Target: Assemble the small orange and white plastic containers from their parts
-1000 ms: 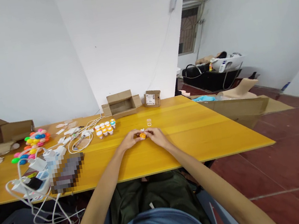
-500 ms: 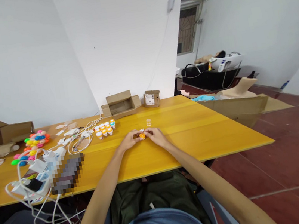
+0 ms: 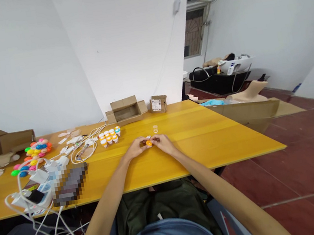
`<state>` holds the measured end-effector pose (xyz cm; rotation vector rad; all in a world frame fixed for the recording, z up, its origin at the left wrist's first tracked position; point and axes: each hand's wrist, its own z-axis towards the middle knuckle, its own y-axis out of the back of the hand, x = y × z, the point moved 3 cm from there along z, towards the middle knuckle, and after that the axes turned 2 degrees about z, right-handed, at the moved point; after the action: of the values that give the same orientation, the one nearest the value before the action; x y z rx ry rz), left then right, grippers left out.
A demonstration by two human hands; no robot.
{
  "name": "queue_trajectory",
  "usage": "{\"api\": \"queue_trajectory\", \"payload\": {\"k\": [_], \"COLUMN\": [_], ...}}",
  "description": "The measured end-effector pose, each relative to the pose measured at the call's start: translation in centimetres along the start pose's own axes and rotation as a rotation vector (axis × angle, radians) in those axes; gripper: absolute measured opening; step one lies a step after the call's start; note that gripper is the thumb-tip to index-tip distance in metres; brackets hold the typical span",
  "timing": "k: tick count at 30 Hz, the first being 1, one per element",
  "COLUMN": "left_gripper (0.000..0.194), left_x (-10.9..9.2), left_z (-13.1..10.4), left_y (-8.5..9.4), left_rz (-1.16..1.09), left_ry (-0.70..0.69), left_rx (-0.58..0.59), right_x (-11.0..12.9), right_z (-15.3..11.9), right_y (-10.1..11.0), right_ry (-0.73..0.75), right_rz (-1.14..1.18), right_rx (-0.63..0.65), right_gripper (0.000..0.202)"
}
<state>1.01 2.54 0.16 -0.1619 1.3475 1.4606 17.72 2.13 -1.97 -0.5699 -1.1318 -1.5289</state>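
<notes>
Over the middle of the table, my left hand (image 3: 137,147) and my right hand (image 3: 163,144) meet at a small round orange-and-white piece (image 3: 149,143). Fingertips of both hands pinch it from its two sides, and they hide part of it. Just beyond my hands, two small clear round pieces (image 3: 155,129) lie on the tabletop. To the left of my left hand stands a tight group of several small white containers with orange or white tops (image 3: 108,135). One in that group has a teal top (image 3: 117,130).
The yellow wooden table (image 3: 208,137) holds an open cardboard box (image 3: 126,112) and a smaller box (image 3: 159,104) at the back. Left are white cables (image 3: 83,149), a loaded power strip (image 3: 45,185), a pixelated dark object (image 3: 72,182) and colourful balls (image 3: 33,155).
The view has shifted slightly. Both hands stay together at the same spot, still pinching the orange-and-white piece.
</notes>
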Motion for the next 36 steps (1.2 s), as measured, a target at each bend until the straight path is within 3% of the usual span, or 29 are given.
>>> {"api": "queue_trajectory", "payload": {"k": [9,20,31,36], "left_gripper": [0.027,0.022,0.024,0.024], "left_x": [-0.2,-1.1,-0.5,-0.8], "left_z": [-0.1,-0.3,-0.1,0.0], "left_y": [0.0,0.1,0.2,0.4], "left_rz": [0.006,0.07,-0.087,-0.115], "left_ry": [-0.006,-0.016,0.102,0.082], "left_rx": [-0.002,-0.028,-0.074,-0.134], "right_x": [0.7,-0.3,-0.4,-0.9], "right_z": [-0.2,0.1,0.3,0.3], "right_y": [-0.1,-0.3,-0.2,0.1], "right_ry": [0.003,-0.02,-0.05,-0.158], "right_rz": [0.053,0.043,0.193,0.383], "right_rx": [0.038,0.014,-0.008,-0.043], "right_gripper": [0.007,0.006,0.007,0.018]}}
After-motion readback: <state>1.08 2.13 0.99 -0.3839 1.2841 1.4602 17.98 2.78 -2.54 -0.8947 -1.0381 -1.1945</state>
